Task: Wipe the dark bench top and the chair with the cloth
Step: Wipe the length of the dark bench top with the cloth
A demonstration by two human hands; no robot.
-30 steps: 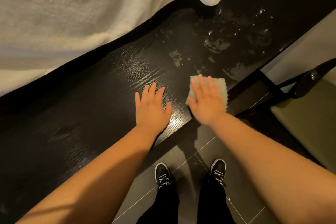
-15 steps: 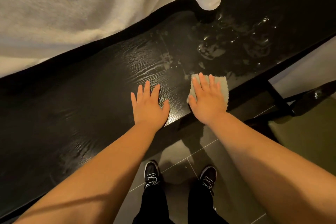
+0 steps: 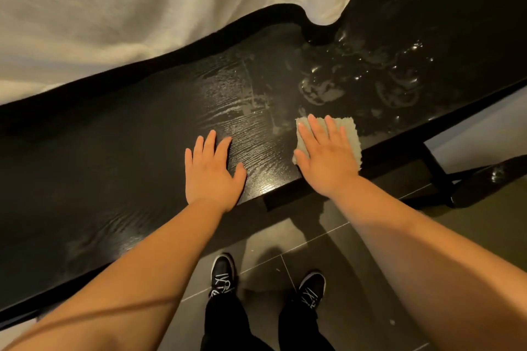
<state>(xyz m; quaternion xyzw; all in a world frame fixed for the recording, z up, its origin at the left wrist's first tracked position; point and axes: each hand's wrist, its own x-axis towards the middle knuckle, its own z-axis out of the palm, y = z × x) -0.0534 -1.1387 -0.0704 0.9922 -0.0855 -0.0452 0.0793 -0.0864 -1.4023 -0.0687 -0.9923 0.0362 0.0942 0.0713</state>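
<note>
The dark wood-grain bench top (image 3: 119,151) runs across the view from lower left to upper right. My right hand (image 3: 325,157) lies flat with straight fingers on a small pale green cloth (image 3: 349,131), pressing it onto the bench near the front edge. My left hand (image 3: 212,171) rests flat on the bare bench top, a little left of the cloth. Wet swirls and foam streaks (image 3: 356,80) cover the bench beyond and to the right of the cloth. A dark chair part (image 3: 490,182) shows at the right edge.
A white bedspread (image 3: 142,8) hangs over the far side of the bench. Dark floor tiles (image 3: 285,251) and my black shoes (image 3: 224,276) lie below the bench's front edge. A bench leg (image 3: 433,162) stands to the right.
The view has shifted, so both hands and the bench sit a little further left in the frame. My right hand stays flat on the cloth and my left hand flat on the bench.
</note>
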